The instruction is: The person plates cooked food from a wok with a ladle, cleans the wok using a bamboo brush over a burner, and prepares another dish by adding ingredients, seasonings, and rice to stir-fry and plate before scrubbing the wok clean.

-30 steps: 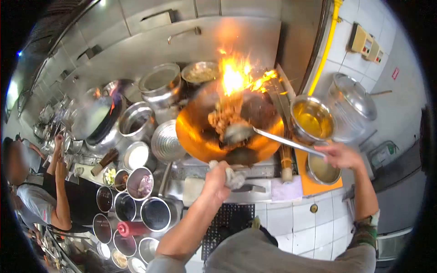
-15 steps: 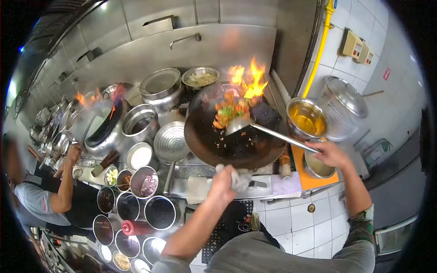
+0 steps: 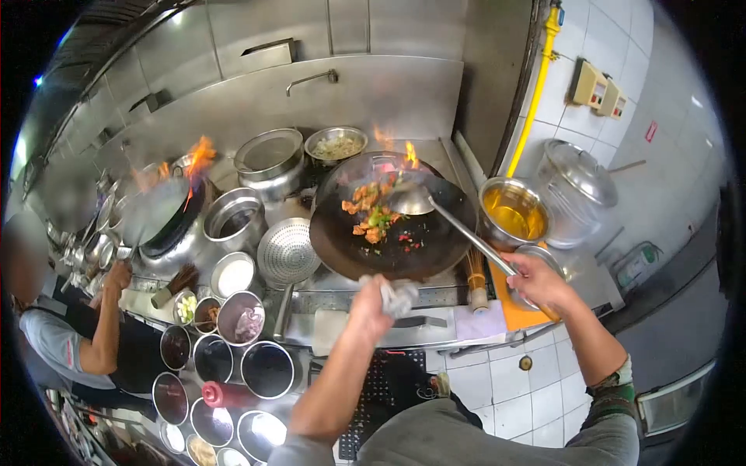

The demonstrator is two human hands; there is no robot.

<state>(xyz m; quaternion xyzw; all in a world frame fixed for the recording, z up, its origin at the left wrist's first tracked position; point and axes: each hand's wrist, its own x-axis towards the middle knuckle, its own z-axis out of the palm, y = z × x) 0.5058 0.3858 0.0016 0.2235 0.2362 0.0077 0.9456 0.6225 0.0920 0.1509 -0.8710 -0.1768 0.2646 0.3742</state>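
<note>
A large dark wok (image 3: 435,252) sits on the burner before me, its near rim next to my left hand. My left hand (image 3: 367,309) is closed round a white cloth (image 3: 400,297) at that rim; the cloth hides whether a handle lies inside it. My right hand (image 3: 538,281) grips the long handle of a steel ladle (image 3: 416,200), whose bowl is inside the wok. Browned pieces of food (image 3: 373,221) with green and red bits lie to the left of the ladle bowl. Flames (image 3: 409,158) rise at the wok's far edge.
A bowl of yellow oil (image 3: 517,211) stands right of the wok, with a bamboo brush (image 3: 476,283) nearby. To the left are a perforated strainer (image 3: 287,252) and several ingredient pots. A co-worker (image 3: 78,334) stands at another flaming wok (image 3: 167,210).
The wok's flames have shrunk, and the food has shifted left and spread. The ladle bowl has moved up within the wok. Flames at the co-worker's wok are taller.
</note>
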